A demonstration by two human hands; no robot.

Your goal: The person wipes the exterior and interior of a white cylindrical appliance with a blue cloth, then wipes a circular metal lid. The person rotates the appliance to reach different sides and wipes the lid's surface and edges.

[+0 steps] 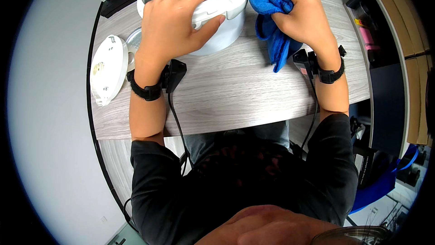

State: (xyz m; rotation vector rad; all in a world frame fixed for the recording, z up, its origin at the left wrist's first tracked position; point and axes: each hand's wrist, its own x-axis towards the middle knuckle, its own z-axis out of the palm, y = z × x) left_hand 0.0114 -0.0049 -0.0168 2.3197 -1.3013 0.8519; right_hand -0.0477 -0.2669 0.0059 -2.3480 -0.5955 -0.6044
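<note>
A white round pot point(225, 27), which looks like the body of an electric cooker, stands at the far edge of the picture with its grey inside showing. Over its near rim lies my left hand point(174, 25), thumb on the outside and fingers curled toward the inside, gripping it. Just right of the pot, my right hand point(301, 9) is closed around a bunched blue cloth point(277, 41). The cloth's loose end hangs down onto the table, and its top touches or nearly touches the pot's rim. Part of my right fingers runs out of the picture.
A white lid-like part point(108, 70) stands at the table's left, with a clear round piece point(134, 41) behind it. Black cables point(177, 120) run down from both wrist straps. Right of the wood-grain table point(226, 97) are shelves point(387, 86) with cardboard boxes point(401, 11).
</note>
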